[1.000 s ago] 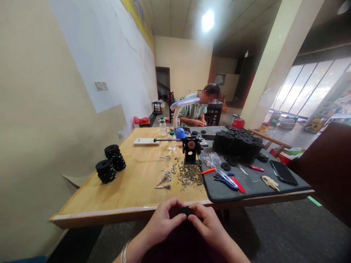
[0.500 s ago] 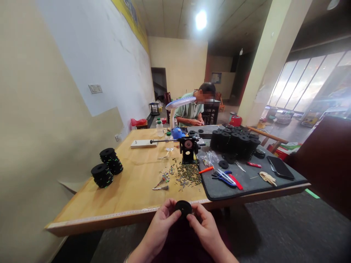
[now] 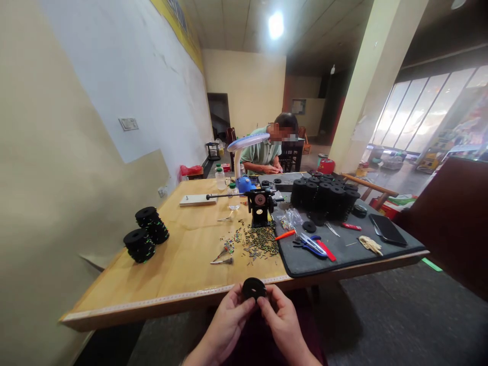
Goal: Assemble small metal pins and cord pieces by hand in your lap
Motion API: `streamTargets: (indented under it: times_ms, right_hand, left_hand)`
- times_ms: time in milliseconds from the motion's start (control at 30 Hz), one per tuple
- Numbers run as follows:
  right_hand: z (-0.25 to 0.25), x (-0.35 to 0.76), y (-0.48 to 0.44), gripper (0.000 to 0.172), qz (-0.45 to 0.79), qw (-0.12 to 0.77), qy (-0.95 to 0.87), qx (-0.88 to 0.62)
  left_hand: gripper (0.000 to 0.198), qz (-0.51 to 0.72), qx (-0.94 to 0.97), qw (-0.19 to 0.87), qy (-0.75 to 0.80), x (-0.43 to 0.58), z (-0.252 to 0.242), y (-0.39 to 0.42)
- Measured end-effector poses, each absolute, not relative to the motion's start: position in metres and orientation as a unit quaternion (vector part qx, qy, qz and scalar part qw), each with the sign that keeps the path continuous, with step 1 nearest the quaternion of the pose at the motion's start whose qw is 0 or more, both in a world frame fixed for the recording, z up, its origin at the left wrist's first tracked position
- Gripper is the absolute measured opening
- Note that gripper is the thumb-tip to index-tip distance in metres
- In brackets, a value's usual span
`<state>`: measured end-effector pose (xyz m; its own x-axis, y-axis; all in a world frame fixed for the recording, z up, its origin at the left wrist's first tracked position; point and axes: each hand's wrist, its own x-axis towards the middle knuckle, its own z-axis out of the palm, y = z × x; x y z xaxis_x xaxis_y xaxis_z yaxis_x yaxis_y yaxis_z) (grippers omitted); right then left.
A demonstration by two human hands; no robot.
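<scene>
A small black round spool (image 3: 253,287) is held upright between both hands, just in front of the near edge of the wooden table (image 3: 183,274). My left hand (image 3: 224,325) pinches its left rim with thumb and fingers. My right hand (image 3: 280,320) pinches its right and lower rim. Both hands sit low, over my lap.
On the table are two stacks of black spools with green thread (image 3: 147,233), loose small metal pieces (image 3: 259,241), a black winding machine (image 3: 259,206), a grey mat (image 3: 343,251) with scissors (image 3: 310,246), a phone (image 3: 387,229) and many black spools (image 3: 324,195). A person (image 3: 269,152) sits at the far end.
The spool has come up from between my hands and now stands clearly visible above my fingertips. The camera view has shifted slightly right and down.
</scene>
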<state>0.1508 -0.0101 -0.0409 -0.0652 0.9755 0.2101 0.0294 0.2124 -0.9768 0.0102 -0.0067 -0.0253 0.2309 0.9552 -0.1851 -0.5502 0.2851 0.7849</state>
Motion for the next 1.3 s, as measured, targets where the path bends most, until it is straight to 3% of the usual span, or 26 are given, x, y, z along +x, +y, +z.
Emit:
streamTargets:
  times_ms: [233,467,600,867,1133,1300]
  right_hand:
    - [-0.034,0.168,-0.007,0.015,0.293,0.443,-0.698,-0.480]
    - [-0.030,0.166,-0.009,0.011,0.382,0.439,-0.670,-0.460]
    - [-0.028,0.170,-0.009,0.013,0.339,0.427,-0.693,-0.471]
    - [-0.025,0.175,-0.003,0.015,0.167,0.282,-0.806,-0.494]
    - [-0.025,0.184,-0.004,0.017,0.363,0.376,-0.710,-0.473]
    - [-0.028,0.194,-0.006,0.018,0.407,0.413,-0.659,-0.479]
  left_hand:
    - [0.028,0.468,0.425,0.644,0.431,0.000,-0.021,0.005]
    - [0.023,0.469,0.366,0.719,0.359,0.008,-0.029,0.000]
    - [0.023,0.446,0.367,0.732,0.361,0.006,-0.029,-0.002]
    - [0.024,0.386,0.552,0.588,0.449,0.007,-0.020,0.017]
    - [0.011,0.346,0.360,0.746,0.441,0.009,-0.020,0.011]
    - [0.010,0.360,0.314,0.779,0.407,0.004,-0.022,0.008]
